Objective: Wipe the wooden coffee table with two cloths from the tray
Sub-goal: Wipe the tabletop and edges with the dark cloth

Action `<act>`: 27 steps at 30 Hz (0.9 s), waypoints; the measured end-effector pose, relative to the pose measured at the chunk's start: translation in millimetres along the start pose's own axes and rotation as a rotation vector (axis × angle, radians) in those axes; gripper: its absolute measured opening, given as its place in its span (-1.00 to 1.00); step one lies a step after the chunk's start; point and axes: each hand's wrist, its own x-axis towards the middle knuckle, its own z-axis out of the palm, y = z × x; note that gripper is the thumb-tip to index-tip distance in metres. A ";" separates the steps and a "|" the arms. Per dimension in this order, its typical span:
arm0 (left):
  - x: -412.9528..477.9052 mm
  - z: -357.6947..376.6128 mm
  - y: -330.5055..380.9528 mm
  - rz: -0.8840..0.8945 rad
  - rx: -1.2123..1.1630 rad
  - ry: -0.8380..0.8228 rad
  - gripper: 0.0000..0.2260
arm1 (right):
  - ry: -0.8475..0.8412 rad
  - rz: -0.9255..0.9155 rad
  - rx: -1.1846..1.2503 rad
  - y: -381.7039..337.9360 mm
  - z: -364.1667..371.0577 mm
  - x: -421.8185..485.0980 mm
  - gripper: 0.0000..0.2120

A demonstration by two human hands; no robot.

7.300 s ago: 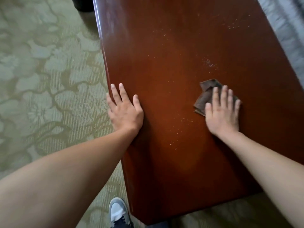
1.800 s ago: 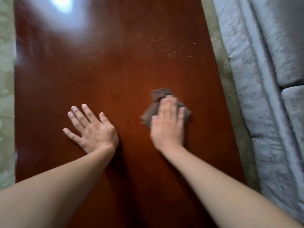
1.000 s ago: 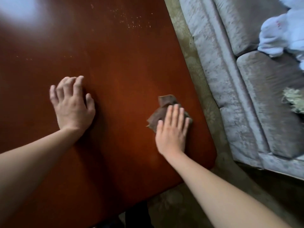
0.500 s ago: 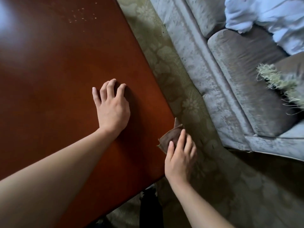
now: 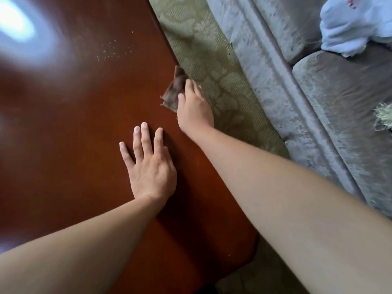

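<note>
The dark red wooden coffee table [image 5: 74, 124] fills the left of the view. My left hand [image 5: 149, 166] rests flat on it with the fingers spread. At the table's right edge, my right hand [image 5: 194, 107] presses a crumpled brown cloth [image 5: 172, 92] against the rim. The thumb lies on top of the cloth, and the fingers reach over the side, partly hidden. One corner of the cloth sticks up beyond the hand. Pale crumbs [image 5: 114, 52] dot the table top further ahead. No tray or second cloth is in view.
A strip of green patterned carpet [image 5: 214, 71] runs between the table and a grey sofa [image 5: 318, 107] on the right. White fabric [image 5: 356, 24] and a fringed item [image 5: 384, 117] lie on the sofa. Window glare [image 5: 14, 24] shines at the table's far left.
My right hand has slid the cloth forward along the table's right edge. My left hand now lies nearer than the cloth, with its fingers flatter and more spread.
</note>
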 end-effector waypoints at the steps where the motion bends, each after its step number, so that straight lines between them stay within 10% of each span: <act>1: 0.2 -0.4 0.3 0.001 0.004 -0.004 -0.54 | -0.016 -0.006 -0.004 -4.2 -1.5 12.2 -0.48; 14: -0.8 -3.9 1.3 0.002 0.006 -0.026 -0.53 | -0.167 -0.002 0.021 109.9 -38.2 -199.3 -0.44; 27: -0.1 4.0 -1.0 0.022 0.023 0.014 -0.53 | -0.130 -0.012 -0.025 -45.1 -0.1 97.3 -0.42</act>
